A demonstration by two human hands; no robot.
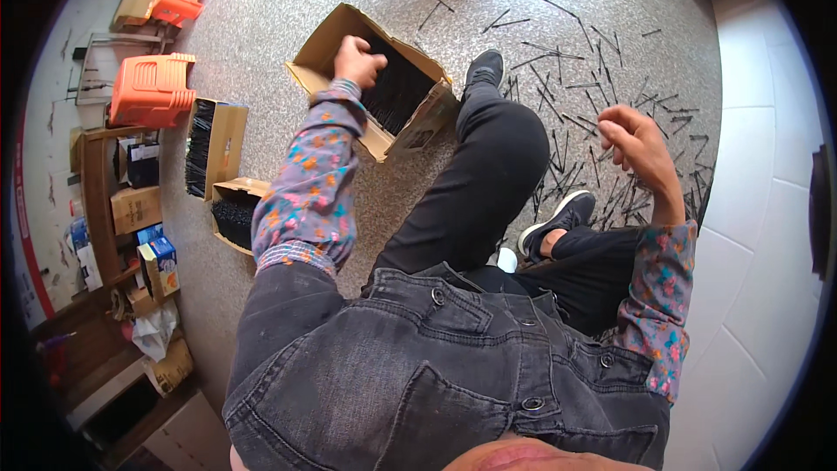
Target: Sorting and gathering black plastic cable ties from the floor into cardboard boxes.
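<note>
So, head cam view, looking down past my knees: my left hand (357, 61) is over the near end of a big brown cardboard box (425, 122), fingers curled in and thumb out to the side, and I honestly can't tell if there's anything pinched in there. That box sits tilted on the speckled grey floor (261, 52), flaps up, with a thick bundle of thin black sticks (397, 92) packed inside it, just beside my hand. My right hand (643, 144) hangs off to the other side, fingers loosely bent and part way spread, nothing that I can see in its grip. It's above a messy spread of loose thin black sticks (621, 196) lying every which way on the floor, thickest near my dark sneaker with the pale sole (571, 212). My other dark sneaker (485, 68) is right by the big box. Over on the left there's a tall narrow cardboard box (228, 144) full of black pieces, a smaller cardboard box (250, 183) next to it, and an orange plastic stool (150, 92).
</note>
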